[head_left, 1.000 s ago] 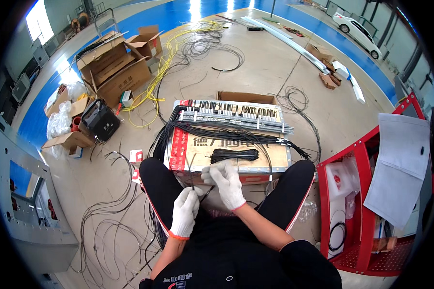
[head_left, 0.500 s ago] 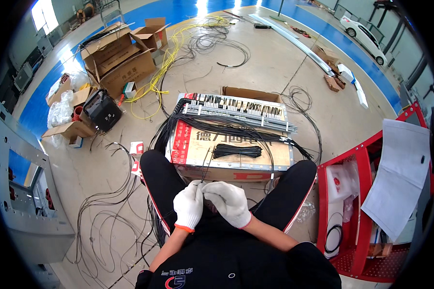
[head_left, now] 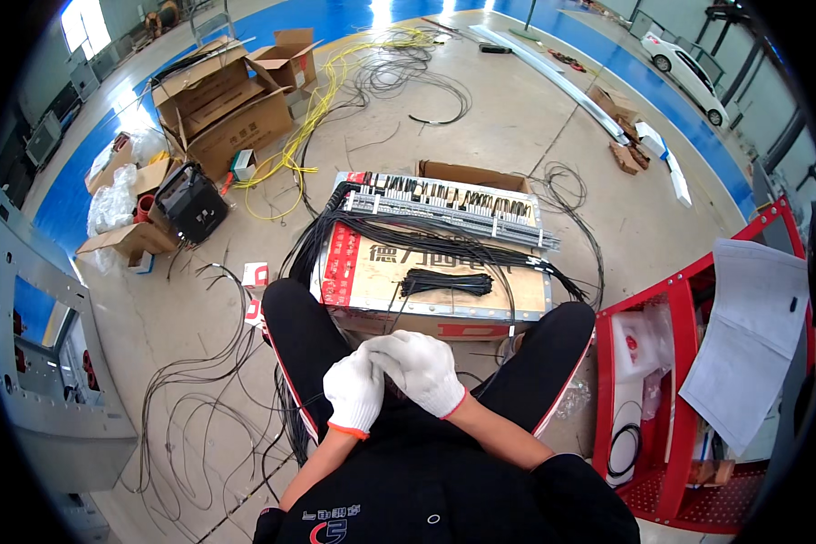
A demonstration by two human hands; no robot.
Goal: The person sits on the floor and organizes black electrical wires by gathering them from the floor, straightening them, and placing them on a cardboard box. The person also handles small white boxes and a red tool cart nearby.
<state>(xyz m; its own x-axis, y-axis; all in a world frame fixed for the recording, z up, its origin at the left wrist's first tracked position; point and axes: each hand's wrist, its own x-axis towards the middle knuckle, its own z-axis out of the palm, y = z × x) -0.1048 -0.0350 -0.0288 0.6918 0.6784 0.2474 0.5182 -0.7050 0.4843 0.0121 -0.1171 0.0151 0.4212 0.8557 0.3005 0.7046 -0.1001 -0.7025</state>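
My left hand (head_left: 354, 390), in a white knit glove with an orange cuff, is closed on a thin black strand (head_left: 397, 311) that rises from the fingers toward the carton. Against it presses my gloved right hand (head_left: 423, 367), fingers curled over the left fingertips; what it grips is hidden. Just ahead of both hands, a bundle of black cable ties (head_left: 446, 283) lies on a flat carton (head_left: 417, 249). Across the carton's far half run a thick bunch of black wires (head_left: 426, 234) and a row of terminal blocks (head_left: 453, 210) on grey strips.
Loose black wires (head_left: 190, 399) sprawl over the floor at left. A grey metal cabinet frame (head_left: 72, 444) stands beyond them. At right is a red metal frame (head_left: 682, 363) with a paper sheet (head_left: 748, 340). Open cartons (head_left: 236, 127) and yellow cable (head_left: 313, 127) lie farther off.
My right hand has moved left and up over my left fingertips, covering the pinch. Less of the thin black strands shows above the hands. The carton and its contents have stayed in place.
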